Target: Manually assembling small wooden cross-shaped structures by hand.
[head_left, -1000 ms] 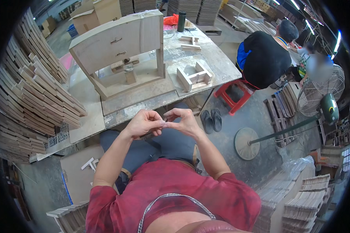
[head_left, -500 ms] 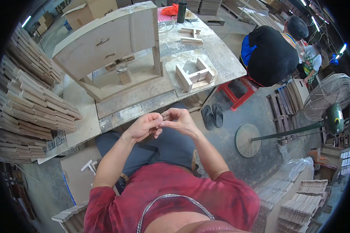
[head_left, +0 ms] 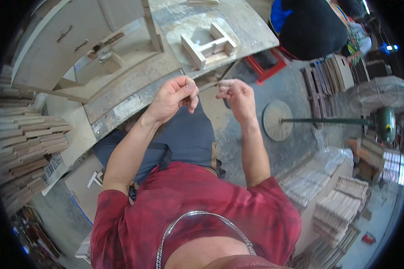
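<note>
Raised above my lap, my left hand [head_left: 175, 97] is closed, its thumb pressed against the curled fingers. Whatever it may pinch is hidden or too small to name. A gap to the right separates it from my right hand [head_left: 239, 99], whose fingers are also bent together; I cannot make out anything in them. Just beyond the hands is the edge of a worn workbench [head_left: 121, 110]. An H-shaped wooden frame [head_left: 208, 47] lies on it. To its left stands a large wooden panel piece [head_left: 76, 40] with two small slots and an open base.
Stacked wooden slats [head_left: 36, 130] rise at the left. A co-worker in a black top [head_left: 314, 31] sits by a red stool [head_left: 267, 67] at the far right. A standing fan [head_left: 384, 123] with a round base, wrapped boards [head_left: 316, 166] and more slat stacks [head_left: 341, 206] fill the right side.
My hands, fingertips together before, have come apart, the right one moving right. The view has shifted, so the bench and panel piece sit higher and farther left.
</note>
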`<state>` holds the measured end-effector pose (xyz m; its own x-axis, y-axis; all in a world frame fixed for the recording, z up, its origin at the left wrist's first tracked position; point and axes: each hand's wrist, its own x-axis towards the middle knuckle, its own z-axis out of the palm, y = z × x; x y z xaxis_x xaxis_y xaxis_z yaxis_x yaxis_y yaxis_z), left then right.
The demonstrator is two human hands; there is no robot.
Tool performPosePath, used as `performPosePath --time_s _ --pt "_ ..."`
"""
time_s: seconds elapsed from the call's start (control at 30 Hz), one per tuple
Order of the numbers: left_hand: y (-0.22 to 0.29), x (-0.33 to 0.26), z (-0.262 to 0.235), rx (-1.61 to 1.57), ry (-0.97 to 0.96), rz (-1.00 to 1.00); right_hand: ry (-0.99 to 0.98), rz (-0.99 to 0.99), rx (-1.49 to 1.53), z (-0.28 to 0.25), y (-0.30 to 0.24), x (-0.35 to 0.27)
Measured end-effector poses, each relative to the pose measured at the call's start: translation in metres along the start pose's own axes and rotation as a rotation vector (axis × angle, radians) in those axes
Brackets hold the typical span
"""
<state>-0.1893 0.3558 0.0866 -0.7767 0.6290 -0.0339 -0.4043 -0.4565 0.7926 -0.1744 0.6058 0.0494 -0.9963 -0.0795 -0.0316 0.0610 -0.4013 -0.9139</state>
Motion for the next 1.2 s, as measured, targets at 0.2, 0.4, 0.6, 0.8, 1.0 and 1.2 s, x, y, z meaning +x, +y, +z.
performPosePath --time_s 0.2,0.4,0.6,0.8,1.0,1.2 --pt "-0.011 0.000 0.032 0.187 0.076 0.005 -0.194 0.043 0.441 0.001 -0.024 -0.010" --pt "-0.020 -0.009 0.045 0.774 0.245 0.336 -0.321 -0.001 0.422 0.034 -0.044 -0.016" --pt "0.007 -0.017 0.047 1.178 0.427 0.860 -0.240 -0.027 0.126 0.057 -0.038 -0.019" --pt "0.011 -0.002 0.041 1.227 0.496 0.981 -0.282 -0.087 -0.057 0.071 -0.029 -0.027" --pt "0.007 -0.036 0.020 1.337 0.352 1.027 0.014 -0.206 -0.721 0.029 -0.033 0.010" --pt "-0.022 -0.117 -0.028 1.244 0.454 0.491 -0.021 -0.547 -1.523 0.005 -0.048 0.116"
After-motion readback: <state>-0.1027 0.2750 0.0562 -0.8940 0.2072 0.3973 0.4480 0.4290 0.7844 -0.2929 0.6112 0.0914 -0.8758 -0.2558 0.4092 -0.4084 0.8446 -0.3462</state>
